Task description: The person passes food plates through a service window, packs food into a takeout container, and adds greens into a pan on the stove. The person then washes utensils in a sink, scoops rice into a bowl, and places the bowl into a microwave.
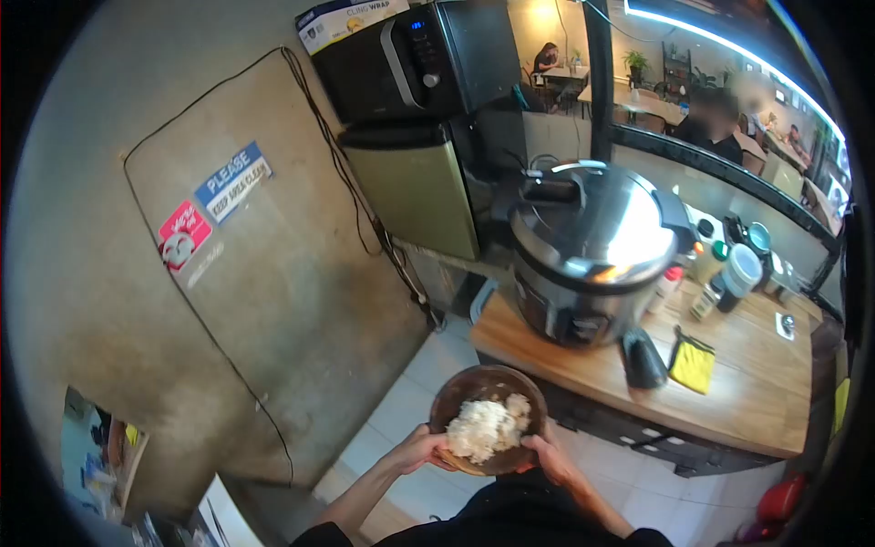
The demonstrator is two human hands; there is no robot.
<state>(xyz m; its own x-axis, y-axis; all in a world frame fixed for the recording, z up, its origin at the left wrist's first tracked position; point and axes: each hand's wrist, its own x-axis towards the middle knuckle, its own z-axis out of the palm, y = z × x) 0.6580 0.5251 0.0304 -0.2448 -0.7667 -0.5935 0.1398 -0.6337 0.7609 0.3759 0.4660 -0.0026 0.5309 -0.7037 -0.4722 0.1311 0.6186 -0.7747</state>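
Between my two hands is a brown bowl [447, 394], held in front of my body at the bottom middle of the head view. Cooked white rice [489, 427] is heaped in it. My left hand [427, 448] grips the bowl's left side, its thumb at the rim and the other fingers partly hidden underneath. On the opposite side my right hand [547, 453] closes on the rim in the same way. Beyond the bowl, a large silver and black electric cooker [592, 246] stands on the wooden counter with its lid on.
The wooden counter [747, 401] carries a yellow cloth [693, 363], a black holder [644, 358] and several bottles and tubs [740, 266]. A microwave [410, 68] sits on a small fridge [415, 187]. Cables run along the left wall [301, 337]. People sit beyond the window.
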